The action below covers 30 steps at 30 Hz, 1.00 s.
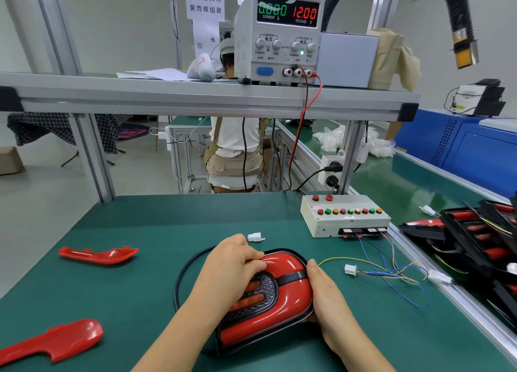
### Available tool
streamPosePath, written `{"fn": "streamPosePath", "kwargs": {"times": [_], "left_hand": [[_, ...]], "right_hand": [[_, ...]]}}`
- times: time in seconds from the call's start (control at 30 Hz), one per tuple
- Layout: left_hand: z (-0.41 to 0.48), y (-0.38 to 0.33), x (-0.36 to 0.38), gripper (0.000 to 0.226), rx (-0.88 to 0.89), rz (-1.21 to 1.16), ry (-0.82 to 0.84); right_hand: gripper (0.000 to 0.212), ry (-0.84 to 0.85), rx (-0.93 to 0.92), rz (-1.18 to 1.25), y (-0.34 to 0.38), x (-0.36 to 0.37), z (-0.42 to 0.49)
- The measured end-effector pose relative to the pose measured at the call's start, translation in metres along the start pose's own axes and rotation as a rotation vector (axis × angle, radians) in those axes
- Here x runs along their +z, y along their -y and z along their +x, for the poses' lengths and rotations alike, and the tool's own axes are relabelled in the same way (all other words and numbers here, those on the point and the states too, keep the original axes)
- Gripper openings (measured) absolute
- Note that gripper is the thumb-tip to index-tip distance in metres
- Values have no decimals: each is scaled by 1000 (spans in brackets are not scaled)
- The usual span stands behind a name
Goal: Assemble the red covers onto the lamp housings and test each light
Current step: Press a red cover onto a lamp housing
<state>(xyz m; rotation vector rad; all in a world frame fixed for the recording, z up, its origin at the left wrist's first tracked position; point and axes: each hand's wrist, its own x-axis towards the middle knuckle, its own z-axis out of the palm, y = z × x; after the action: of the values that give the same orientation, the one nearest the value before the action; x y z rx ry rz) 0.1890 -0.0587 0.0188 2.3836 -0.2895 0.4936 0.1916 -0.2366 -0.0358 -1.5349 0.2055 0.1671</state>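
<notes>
Left hand (235, 271) gripping lamp (279, 301) top, fingers curled; right hand (327, 296) clasping lamp's right edge. Loose cover (98, 255) lying left of lamp, second cover (56, 341) near-left, mat (140, 287) lying between; box (344, 215) sitting beyond-right.

A glossy red cover (282, 313) is seated face up on a black lamp housing (223, 347). Two loose red covers are laid left of that housing, one (98, 255) farther back and one (53, 341) nearer. More housings (475, 240) are stacked to its right.
</notes>
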Motion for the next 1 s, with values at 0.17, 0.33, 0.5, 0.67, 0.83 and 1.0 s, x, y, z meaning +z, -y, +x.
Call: {"fn": "streamPosePath", "kwargs": {"times": [0.17,0.33,0.5,0.67,0.83,1.0], "left_hand": [[-3,1,0,22,74,42,-6],[-10,1,0,14,199,127,-78],[-6,2,-6,21,128,39,-96],[-3,1,0,28,104,115,-5],[-3,1,5,28,72,126,0],[-3,-1,5,25,44,108,1]], "right_hand": [[45,-6,3,13,0,0,0],[45,-15,-1,8,-1,0,1],[45,-21,2,8,-1,0,3],[46,-17,1,8,-3,-1,4],[41,-12,-22,-3,-4,0,3],[37,-25,-58,-8,-3,1,2]]}}
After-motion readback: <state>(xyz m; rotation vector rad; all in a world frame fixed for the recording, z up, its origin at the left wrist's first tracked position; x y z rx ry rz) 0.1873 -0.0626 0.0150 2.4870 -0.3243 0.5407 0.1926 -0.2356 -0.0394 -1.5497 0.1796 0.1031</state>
